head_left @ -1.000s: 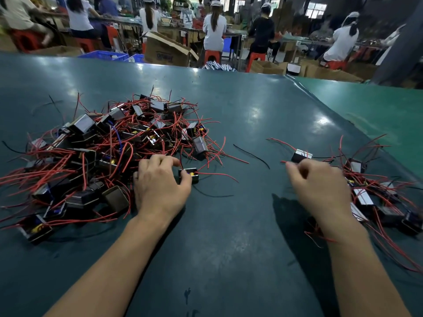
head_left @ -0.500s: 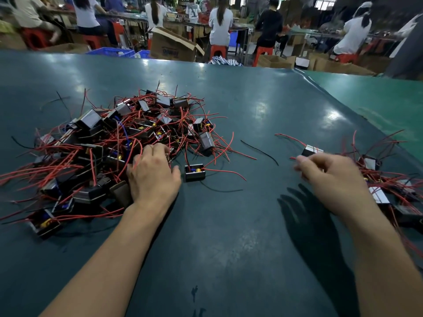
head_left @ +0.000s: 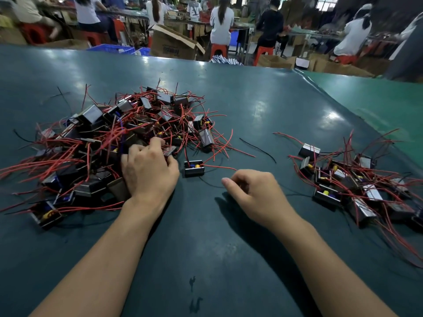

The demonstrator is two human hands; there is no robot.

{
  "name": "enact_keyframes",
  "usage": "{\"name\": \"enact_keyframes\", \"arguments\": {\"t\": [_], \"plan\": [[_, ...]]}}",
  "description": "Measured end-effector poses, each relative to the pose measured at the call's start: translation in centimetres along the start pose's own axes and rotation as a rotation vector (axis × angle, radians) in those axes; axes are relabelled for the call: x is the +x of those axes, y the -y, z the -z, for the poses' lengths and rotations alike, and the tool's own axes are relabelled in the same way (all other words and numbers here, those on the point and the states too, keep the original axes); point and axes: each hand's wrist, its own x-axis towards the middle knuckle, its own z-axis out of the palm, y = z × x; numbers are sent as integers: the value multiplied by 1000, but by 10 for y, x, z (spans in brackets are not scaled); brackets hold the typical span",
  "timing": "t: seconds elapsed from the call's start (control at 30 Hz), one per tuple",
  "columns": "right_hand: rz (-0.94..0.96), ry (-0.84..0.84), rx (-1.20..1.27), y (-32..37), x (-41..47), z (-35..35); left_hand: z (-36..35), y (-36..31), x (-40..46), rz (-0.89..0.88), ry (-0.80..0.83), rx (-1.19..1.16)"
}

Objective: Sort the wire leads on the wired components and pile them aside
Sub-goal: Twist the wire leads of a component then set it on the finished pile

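Left hand (head_left: 148, 172) sits at the near right edge of the big pile (head_left: 109, 143), fingers curled round a small dark box part (head_left: 169, 151), thumb beside it. Right hand (head_left: 254, 193) hovers over the table (head_left: 206, 248), fingers loosely curled, holding nothing visible. Between the hands lies a single component (head_left: 194, 168): black open-topped rectangular box, long axis left-right, yellow and blue parts inside, its thin red lead (head_left: 219, 166) running right toward the right hand. Big pile: boxy black parts, tangled red wires. Sorted pile (head_left: 352, 181) sits far right, leads fanning right. Loose black wire (head_left: 257, 149) lies between piles.
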Motion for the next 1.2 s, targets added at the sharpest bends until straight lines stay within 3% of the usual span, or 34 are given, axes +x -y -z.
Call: {"name": "enact_keyframes", "arguments": {"t": [0.17,0.37,0.43,0.57,0.67,0.8,0.9,1.0,1.1,1.2], "plan": [[79,85,-94,7,11,-22,8,2,1,-102,-108,-101],[223,200,-171,12,18,-30,3,0,-3,-200,289,-21],[229,154,-101,14,18,-29,4,0,-2,-220,275,-44],[216,-94,87,13,18,-21,11,-2,-3,-348,105,-286],[103,-151,260,8,16,-13,14,-9,-11,-384,171,-388],[-83,-200,544,2,15,-5,8,-8,-13,-271,370,-343],[-155,-266,695,-4,16,1,11,-8,-7,-205,257,-503],[-228,-261,941,-6,19,6,11,-2,1,-105,145,-522],[-295,-231,1048,-8,20,7,14,-5,5,344,466,-899],[-341,-211,1064,-9,20,9,21,-7,10,501,655,-1083]]}}
